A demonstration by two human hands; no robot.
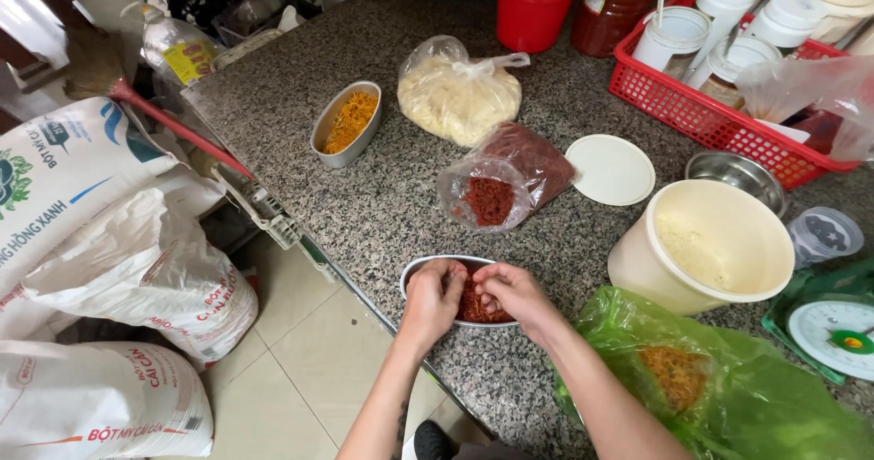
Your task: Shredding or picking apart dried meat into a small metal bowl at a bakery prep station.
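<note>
Both hands together, left hand [435,294], right hand [510,289], fingers in red shreds [473,307], oval metal dish [421,270]

A speckled grey and black pattern is shown by the stone counter [382,205]. Dark red shreds [475,307] are held in the silver bowl [421,270], and the same dark red is seen in the clear bag [501,187]. Orange-yellow shreds are seen in the grey oval dish [346,123]. A pale cream colour is borne by the tub [701,246] and the round lid [610,170]. The basket [701,119] is coloured bright red, and the plastic bag [728,387] a translucent green.
</note>
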